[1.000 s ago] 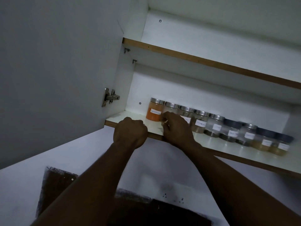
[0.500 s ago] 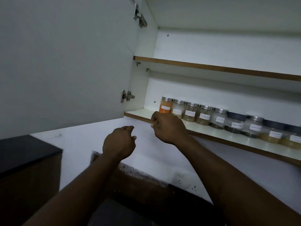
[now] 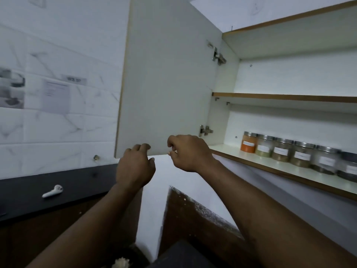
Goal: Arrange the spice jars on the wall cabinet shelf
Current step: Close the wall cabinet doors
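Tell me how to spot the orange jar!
Look in the open wall cabinet, on its bottom shelf, where spice jars stand in a row. The orange jar is the leftmost one, nearest the door. Only it is bright orange; its neighbours hold pale or brownish stuff.

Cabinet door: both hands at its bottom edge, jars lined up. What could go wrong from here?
1. Pinch: the right hand sits near the lower hinge, between the cabinet door and the shelf; closing the door could catch fingers.
2. Jolt: the spice jars stand packed in one row; a slammed door might rattle them.
3. An earbud lies loose on the counter, down-left of the left hand; a lowering arm could sweep it off.
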